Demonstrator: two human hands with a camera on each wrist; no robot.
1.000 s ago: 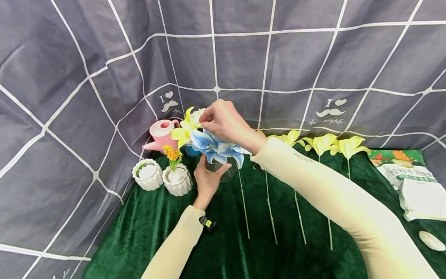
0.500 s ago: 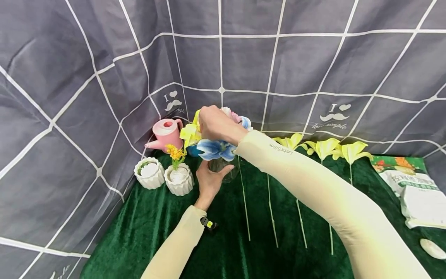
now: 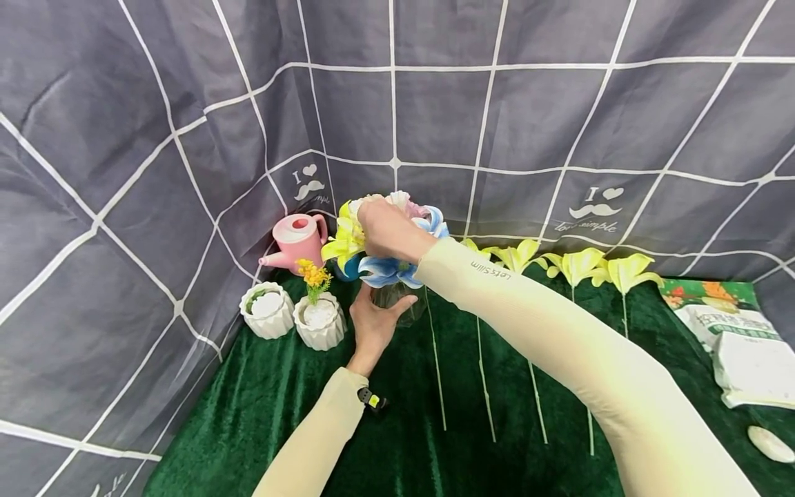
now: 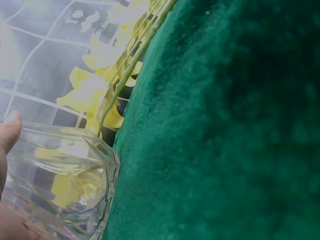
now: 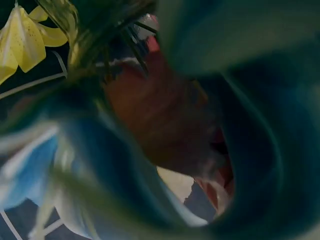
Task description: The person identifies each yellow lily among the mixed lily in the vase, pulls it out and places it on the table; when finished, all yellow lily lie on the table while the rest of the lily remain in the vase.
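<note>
My left hand grips the side of a clear ribbed glass vase, thumb and fingers around it. The vase bears a bunch of artificial flowers: a yellow lily at the left, a blue lily in front, white and pink blooms behind. Over the bunch, my right hand has its fingers curled in on a flower, with the fingertips hidden by the hand. The right wrist view is dark and blurred, with blue petals around the hand.
Several yellow lilies with long stems lie to the right on green velvet cloth. At left stand a pink watering can and two white pots. A bag and a pale oval object are far right.
My right hand has dipped slightly lower into the bunch, and the blooms behind it have come into view. The left hand keeps its grip on the vase. The head view has shifted a little.
</note>
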